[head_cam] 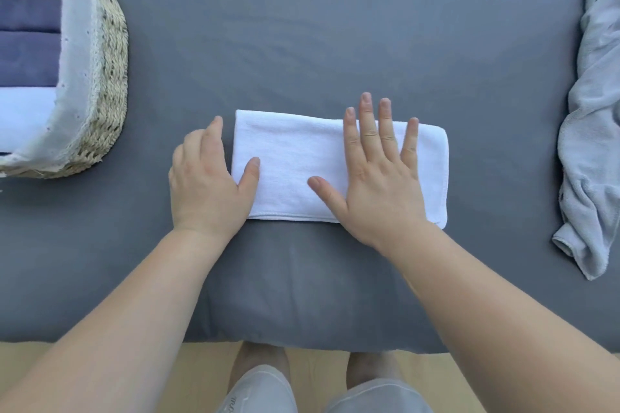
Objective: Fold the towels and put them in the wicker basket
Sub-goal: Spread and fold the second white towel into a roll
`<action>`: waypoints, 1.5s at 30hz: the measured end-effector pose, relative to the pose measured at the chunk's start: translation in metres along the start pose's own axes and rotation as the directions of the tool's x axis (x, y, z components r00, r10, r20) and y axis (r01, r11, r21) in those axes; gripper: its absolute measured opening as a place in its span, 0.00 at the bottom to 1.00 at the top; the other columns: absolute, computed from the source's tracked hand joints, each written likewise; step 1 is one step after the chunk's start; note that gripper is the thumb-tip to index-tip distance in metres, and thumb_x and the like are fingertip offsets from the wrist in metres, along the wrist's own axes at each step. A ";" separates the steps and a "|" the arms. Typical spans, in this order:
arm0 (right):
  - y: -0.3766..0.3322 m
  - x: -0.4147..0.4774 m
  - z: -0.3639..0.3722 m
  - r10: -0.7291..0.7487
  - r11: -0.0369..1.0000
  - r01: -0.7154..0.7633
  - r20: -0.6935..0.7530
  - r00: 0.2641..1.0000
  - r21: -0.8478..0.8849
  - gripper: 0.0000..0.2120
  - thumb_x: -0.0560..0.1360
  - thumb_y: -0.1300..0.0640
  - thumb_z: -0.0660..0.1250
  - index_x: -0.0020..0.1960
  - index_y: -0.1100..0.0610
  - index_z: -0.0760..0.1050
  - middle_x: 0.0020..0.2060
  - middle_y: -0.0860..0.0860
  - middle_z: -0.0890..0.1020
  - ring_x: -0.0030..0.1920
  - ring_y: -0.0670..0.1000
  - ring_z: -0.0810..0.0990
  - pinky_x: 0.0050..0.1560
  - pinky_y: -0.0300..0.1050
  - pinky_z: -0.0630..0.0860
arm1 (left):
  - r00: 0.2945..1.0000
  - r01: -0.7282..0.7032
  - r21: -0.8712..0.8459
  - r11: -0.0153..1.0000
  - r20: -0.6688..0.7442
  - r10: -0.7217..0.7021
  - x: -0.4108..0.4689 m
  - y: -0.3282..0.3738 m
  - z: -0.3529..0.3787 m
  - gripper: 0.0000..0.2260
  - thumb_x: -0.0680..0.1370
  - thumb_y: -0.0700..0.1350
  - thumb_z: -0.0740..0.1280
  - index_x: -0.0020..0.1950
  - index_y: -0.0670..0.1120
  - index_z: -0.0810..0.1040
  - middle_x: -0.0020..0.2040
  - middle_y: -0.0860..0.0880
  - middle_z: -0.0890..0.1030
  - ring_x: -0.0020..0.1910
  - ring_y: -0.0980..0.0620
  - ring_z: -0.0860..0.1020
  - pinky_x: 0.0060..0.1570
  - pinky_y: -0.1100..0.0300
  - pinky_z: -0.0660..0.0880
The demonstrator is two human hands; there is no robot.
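Our right hand (382, 178) presses flat, fingers straight and spread, on the folded white towel (295, 151) | our left hand (208, 184) sits relaxed at its left end, thumb on top | white towel lies mid-bed (302, 27) by the near edge | wicker basket (104, 84) holding folded towels (27, 30) at left edge | crumpled grey towel (590, 144) at right edge

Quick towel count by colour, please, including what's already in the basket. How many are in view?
Purple towels: 2, both in the basket.
White towels: 2, one in the basket, one folded on the bed.
Grey towel: 1, a crumpled heap on the bed.
Total: 5 in view.
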State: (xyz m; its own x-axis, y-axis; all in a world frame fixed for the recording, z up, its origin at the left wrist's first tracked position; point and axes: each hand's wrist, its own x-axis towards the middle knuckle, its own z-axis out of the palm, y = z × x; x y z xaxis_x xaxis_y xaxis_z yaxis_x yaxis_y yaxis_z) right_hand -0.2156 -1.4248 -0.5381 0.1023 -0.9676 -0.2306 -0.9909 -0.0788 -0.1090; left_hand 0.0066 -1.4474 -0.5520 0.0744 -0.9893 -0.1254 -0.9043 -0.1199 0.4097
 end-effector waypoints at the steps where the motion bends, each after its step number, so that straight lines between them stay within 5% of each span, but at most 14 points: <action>1: -0.009 0.003 0.006 0.010 1.000 -0.010 0.018 1.000 0.013 0.46 0.78 0.28 0.41 0.82 0.60 0.40 0.81 0.56 0.39 0.80 0.57 0.36 0.77 0.65 0.38 | 1.000 -0.005 -0.025 1.000 -0.001 0.005 -0.001 0.001 0.000 0.32 0.77 0.54 0.68 0.77 0.43 0.63 0.65 0.42 0.72 0.62 0.40 0.70 0.61 0.44 0.69; 7: -0.020 0.010 0.039 0.109 0.993 -0.113 0.112 0.988 0.028 0.47 0.76 0.26 0.40 0.81 0.58 0.34 0.80 0.54 0.33 0.79 0.55 0.30 0.77 0.64 0.36 | 0.999 0.008 0.023 1.000 0.043 -0.009 0.009 0.000 0.004 0.20 0.76 0.55 0.68 0.62 0.43 0.75 0.55 0.44 0.73 0.55 0.41 0.72 0.55 0.47 0.71; 13: -0.023 0.009 0.042 0.137 0.988 -0.142 0.087 0.987 0.063 0.48 0.76 0.26 0.42 0.80 0.59 0.34 0.80 0.56 0.34 0.79 0.57 0.30 0.77 0.64 0.36 | 0.984 0.135 -0.109 0.985 0.133 -0.120 0.018 0.008 0.004 0.13 0.75 0.51 0.72 0.51 0.44 0.75 0.53 0.49 0.71 0.53 0.45 0.73 0.48 0.53 0.70; 19: -0.024 0.010 0.044 0.152 0.986 -0.158 0.111 0.982 0.055 0.50 0.74 0.24 0.42 0.80 0.60 0.33 0.80 0.57 0.34 0.78 0.58 0.30 0.77 0.65 0.35 | 0.952 0.269 -0.257 0.928 0.218 -0.215 0.022 0.018 -0.004 0.09 0.75 0.45 0.70 0.53 0.48 0.74 0.49 0.52 0.78 0.50 0.48 0.77 0.49 0.53 0.74; 25: -0.020 0.012 0.039 0.114 0.990 -0.127 0.168 0.979 0.064 0.49 0.75 0.25 0.39 0.80 0.59 0.33 0.79 0.55 0.32 0.78 0.56 0.28 0.77 0.63 0.34 | 0.871 0.480 -0.498 0.723 0.369 -0.324 0.020 0.035 -0.028 0.13 0.72 0.40 0.71 0.55 0.51 0.78 0.45 0.53 0.84 0.44 0.53 0.83 0.48 0.47 0.82; 29: -0.011 0.009 0.031 0.062 0.964 -0.100 0.159 0.985 0.248 0.44 0.76 0.28 0.36 0.81 0.56 0.35 0.80 0.51 0.33 0.78 0.51 0.27 0.77 0.59 0.33 | 0.897 0.431 -0.567 0.702 0.356 -0.263 0.012 0.062 -0.051 0.13 0.71 0.38 0.71 0.53 0.50 0.80 0.45 0.47 0.84 0.43 0.49 0.84 0.46 0.46 0.83; 33: 0.013 -0.003 0.011 0.065 0.757 -0.116 0.103 0.993 0.643 0.44 0.76 0.28 0.39 0.82 0.55 0.45 0.81 0.47 0.42 0.79 0.44 0.35 0.79 0.50 0.37 | 0.939 0.326 -0.623 0.711 0.300 -0.168 -0.001 0.100 -0.061 0.14 0.71 0.38 0.72 0.54 0.53 0.80 0.42 0.46 0.82 0.37 0.52 0.81 0.42 0.49 0.82; 38: 0.055 -0.041 -0.005 0.359 0.475 -0.191 0.009 0.933 0.859 0.45 0.74 0.23 0.42 0.78 0.51 0.64 0.74 0.43 0.66 0.75 0.43 0.61 0.74 0.40 0.57 | 0.958 0.211 -0.624 0.753 0.284 -0.033 -0.018 0.160 -0.035 0.13 0.72 0.40 0.72 0.52 0.55 0.80 0.36 0.52 0.80 0.31 0.58 0.76 0.37 0.60 0.78; 42: 0.084 -0.057 -0.015 0.442 0.083 -0.326 0.259 0.859 0.942 0.31 0.73 0.26 0.50 0.66 0.40 0.73 0.59 0.43 0.80 0.62 0.41 0.77 0.68 0.48 0.72 | 0.957 0.194 -0.588 0.786 0.291 -0.018 -0.027 0.203 0.006 0.14 0.73 0.38 0.70 0.50 0.57 0.78 0.33 0.55 0.76 0.32 0.61 0.75 0.35 0.72 0.71; 45: 0.097 -0.059 -0.015 0.406 0.052 -0.376 0.324 0.854 0.925 0.23 0.77 0.32 0.54 0.64 0.41 0.75 0.55 0.47 0.84 0.58 0.46 0.82 0.64 0.53 0.76 | 0.948 0.210 -0.538 0.816 0.317 -0.035 -0.027 0.221 0.038 0.13 0.75 0.40 0.69 0.54 0.55 0.77 0.37 0.56 0.77 0.38 0.59 0.77 0.40 0.69 0.71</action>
State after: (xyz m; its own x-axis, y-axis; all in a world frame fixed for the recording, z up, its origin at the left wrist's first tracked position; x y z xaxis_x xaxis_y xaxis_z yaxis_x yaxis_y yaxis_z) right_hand -0.3193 -1.3793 -0.5209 -0.2864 -0.7811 -0.5548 -0.0094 0.5813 -0.8136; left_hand -0.2112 -1.4436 -0.4922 -0.0313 -0.9072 -0.4195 -0.4963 -0.3502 0.7944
